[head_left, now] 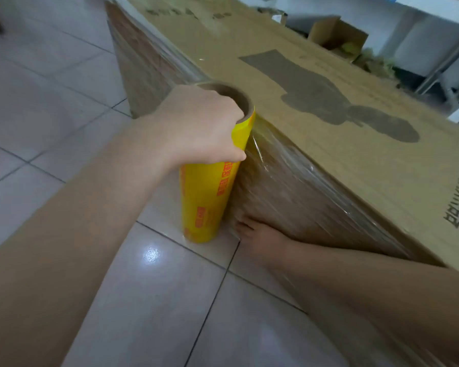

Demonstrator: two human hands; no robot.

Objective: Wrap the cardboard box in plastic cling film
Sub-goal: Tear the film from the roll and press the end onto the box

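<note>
A large brown cardboard box (pixel 316 107) stands on the tiled floor, its near side covered in shiny cling film (pixel 289 192). A yellow roll of cling film (pixel 210 197) with red print stands upright against the box's side, its brown core open at the top. My left hand (pixel 199 125) grips the roll's top end, fingers hooked into the core. Low down, my right hand (pixel 257 234) presses flat on the film-covered side near the floor, just right of the roll.
Pale floor tiles (pixel 51 102) spread to the left and front. Behind the box sit a small open carton (pixel 337 33) and white metal shelving (pixel 440 64). Scraps of packing material lie on the floor by the shelving.
</note>
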